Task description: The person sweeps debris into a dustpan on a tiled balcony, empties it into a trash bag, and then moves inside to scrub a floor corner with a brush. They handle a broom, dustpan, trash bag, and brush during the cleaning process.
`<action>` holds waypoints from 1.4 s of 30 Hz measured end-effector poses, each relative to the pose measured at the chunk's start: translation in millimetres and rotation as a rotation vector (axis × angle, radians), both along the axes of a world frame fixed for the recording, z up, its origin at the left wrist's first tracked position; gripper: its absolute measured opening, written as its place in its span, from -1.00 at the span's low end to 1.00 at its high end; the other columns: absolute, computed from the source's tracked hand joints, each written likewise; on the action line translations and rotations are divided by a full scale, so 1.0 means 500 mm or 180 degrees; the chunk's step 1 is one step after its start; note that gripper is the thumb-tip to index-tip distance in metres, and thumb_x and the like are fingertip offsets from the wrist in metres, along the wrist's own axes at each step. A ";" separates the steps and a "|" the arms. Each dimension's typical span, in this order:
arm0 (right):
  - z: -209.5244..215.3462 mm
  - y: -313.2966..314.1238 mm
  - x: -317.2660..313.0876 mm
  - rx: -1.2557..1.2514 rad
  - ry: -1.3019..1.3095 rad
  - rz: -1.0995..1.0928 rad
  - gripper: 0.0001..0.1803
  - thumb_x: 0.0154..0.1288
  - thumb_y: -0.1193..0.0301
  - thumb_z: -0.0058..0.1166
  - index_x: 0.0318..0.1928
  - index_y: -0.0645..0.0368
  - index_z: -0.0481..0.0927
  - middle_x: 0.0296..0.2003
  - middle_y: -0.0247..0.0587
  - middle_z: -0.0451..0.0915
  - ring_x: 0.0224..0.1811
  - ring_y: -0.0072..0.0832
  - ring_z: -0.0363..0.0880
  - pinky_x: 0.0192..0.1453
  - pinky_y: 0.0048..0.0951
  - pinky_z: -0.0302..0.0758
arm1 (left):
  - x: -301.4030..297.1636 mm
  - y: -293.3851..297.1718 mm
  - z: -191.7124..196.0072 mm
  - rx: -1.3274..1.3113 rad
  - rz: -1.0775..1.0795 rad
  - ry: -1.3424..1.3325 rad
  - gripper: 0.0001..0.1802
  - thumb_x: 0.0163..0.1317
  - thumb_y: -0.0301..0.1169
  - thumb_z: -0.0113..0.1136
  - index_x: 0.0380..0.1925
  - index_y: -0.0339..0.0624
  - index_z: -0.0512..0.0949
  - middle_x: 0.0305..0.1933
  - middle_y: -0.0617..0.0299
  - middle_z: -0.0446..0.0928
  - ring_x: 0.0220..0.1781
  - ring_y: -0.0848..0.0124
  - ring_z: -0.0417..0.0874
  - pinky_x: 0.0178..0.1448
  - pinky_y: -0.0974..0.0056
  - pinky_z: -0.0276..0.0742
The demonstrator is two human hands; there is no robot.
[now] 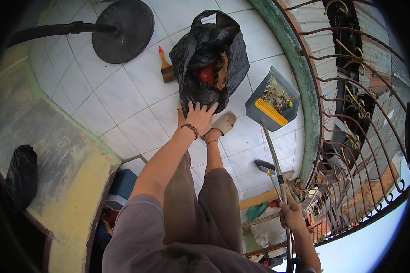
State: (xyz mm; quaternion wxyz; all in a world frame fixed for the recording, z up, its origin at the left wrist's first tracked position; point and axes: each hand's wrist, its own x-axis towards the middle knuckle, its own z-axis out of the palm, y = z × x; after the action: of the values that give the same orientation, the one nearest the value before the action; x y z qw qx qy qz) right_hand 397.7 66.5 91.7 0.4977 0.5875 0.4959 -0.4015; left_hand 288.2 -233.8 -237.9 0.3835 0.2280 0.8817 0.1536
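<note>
A black plastic bag (234, 54) stands on the tiles before my feet with its mouth open, and a red thing (206, 74) and a brown dry leaf or scrap (222, 73) show inside. My left hand (199, 119) grips the bag's near rim, fingers over the plastic; the thumb is hard to make out. To the right, a grey long-handled dustpan (252, 107) with a yellow comb edge (271, 112) holds a heap of greyish debris (276, 94) with small bits of green and orange. Lower right, my right hand (292, 214) is wrapped around the dustpan's metal handle (273, 152).
A paintbrush (166, 70) lies left of the bag. Beyond it stands a round black base (123, 32) with a pole. A green curb (308, 91) and curved metal railing (351, 118) bound the right side. A grey brush (264, 167) lies near the curb; a blue box (122, 184) sits lower left.
</note>
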 end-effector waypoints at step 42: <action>0.248 -0.228 -0.070 -0.1210 0.0019 0.1693 -0.40 0.38 0.39 -0.01 0.39 0.16 0.20 -0.35 0.02 0.62 -0.46 -0.41 0.54 -0.32 -0.40 0.49 | -0.179 -0.390 0.015 -0.1177 0.2479 0.0035 -0.14 0.19 0.17 0.10 0.27 -0.30 0.26 0.25 -0.18 0.37 0.25 0.01 0.45 0.25 -0.07 0.38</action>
State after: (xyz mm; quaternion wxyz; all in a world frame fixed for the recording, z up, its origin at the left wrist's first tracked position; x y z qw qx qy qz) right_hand 362.8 -47.3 215.9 0.6844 0.3328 0.5497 -0.3446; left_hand 198.9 -428.7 -230.2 0.3265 -0.1935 0.9167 0.1250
